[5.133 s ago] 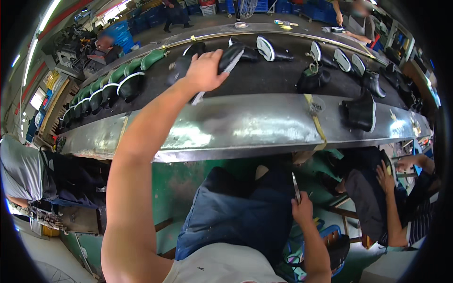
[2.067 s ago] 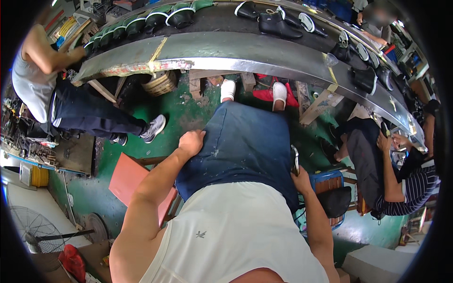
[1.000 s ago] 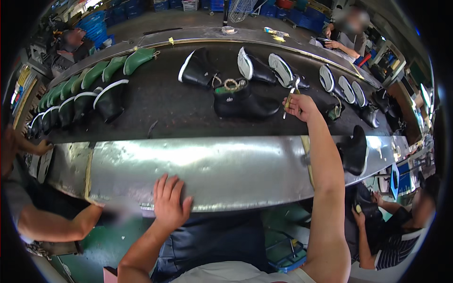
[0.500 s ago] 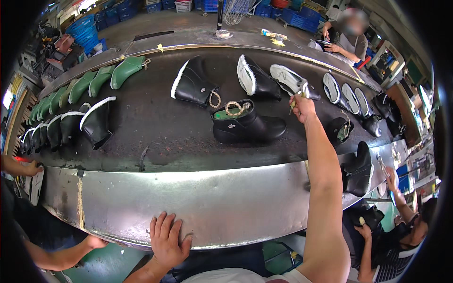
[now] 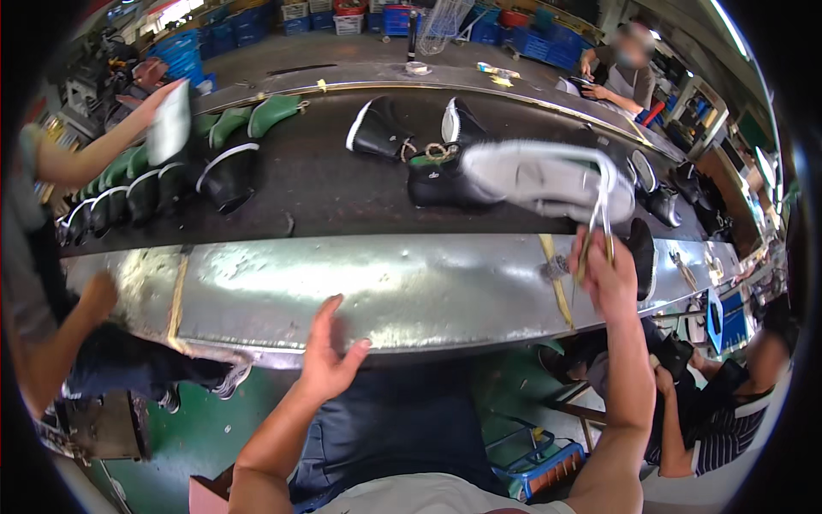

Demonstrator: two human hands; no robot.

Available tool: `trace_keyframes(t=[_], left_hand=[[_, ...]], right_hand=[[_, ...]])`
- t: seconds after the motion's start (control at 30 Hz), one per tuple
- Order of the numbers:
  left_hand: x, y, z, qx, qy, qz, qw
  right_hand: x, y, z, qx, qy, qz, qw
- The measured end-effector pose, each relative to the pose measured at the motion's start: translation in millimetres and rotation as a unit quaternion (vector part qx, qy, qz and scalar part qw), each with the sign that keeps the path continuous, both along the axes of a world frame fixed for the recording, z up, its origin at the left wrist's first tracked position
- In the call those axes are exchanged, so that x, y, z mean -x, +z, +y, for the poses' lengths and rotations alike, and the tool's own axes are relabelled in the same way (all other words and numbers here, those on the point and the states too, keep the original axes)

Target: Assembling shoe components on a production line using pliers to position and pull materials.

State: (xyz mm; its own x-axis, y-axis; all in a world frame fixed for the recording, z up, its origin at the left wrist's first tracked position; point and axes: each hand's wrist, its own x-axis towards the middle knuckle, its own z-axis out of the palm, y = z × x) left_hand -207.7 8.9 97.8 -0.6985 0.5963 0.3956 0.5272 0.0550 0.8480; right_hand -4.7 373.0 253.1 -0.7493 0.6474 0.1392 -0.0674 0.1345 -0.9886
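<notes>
My right hand (image 5: 613,278) is closed round the handles of a pair of pliers (image 5: 603,201) above the right part of the bench. Their long jaws grip a white-soled shoe (image 5: 527,176), blurred by motion and turned with its pale sole showing. Behind it, partly covered, stands a black ankle boot (image 5: 441,186) with a rope loop. My left hand (image 5: 330,353) holds nothing; its thumb is apart from the fingers, just over the near edge of the metal bench strip (image 5: 402,283).
Black boots (image 5: 377,128) and green boots (image 5: 274,116) stand along the dark bench top. At left a co-worker's hand carries a white-soled piece (image 5: 170,122). A person (image 5: 629,73) works across the bench, another (image 5: 736,411) at lower right. A blue stool (image 5: 539,467) is below.
My right hand has drawn the pliers nearer, lifting the white-soled shoe off the bench. My left hand has left the metal strip's surface. The co-worker's arm now reaches over the left boots.
</notes>
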Motion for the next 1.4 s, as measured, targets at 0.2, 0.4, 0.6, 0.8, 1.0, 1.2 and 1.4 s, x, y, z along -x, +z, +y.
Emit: trace_keyframes(t=[0.2,0.4,0.6,0.8,1.0,1.2,1.4], left_hand=[[-103.5,10.9,-44.2,-0.147,-0.230,-0.179,0.945],[-206.1,-21.5,-148.0,0.159,-0.056,-0.197,0.966],[-229.6,-101.1,-127.9,0.344,-0.271,0.120,0.891],[-242.7,-46.5,9.0,0.486,-0.343,0.086,0.800],[-229.7,-58.9,44.1,0.488,-0.364,0.034,0.793],[-142.0,-76.3,-13.1,0.046,-0.424,-0.185,0.886],[-158.8,-39.9,-113.4,-0.086,-0.198,-0.212,0.953]], right_hand=[[-145.9,-33.4,-152.0,0.097,0.244,-0.164,0.951],[-241.2,-153.6,-233.5,0.348,0.286,-0.196,0.871],[-297.4,-228.2,-240.5,0.310,0.399,-0.313,0.804],[-325.6,-206.4,-227.8,0.319,0.288,-0.275,0.860],[-325.4,-208.7,-245.7,0.287,0.134,-0.288,0.904],[-297.1,-183.7,-240.0,0.155,0.135,-0.356,0.912],[-225.2,-142.3,-272.1,0.024,0.230,-0.298,0.926]])
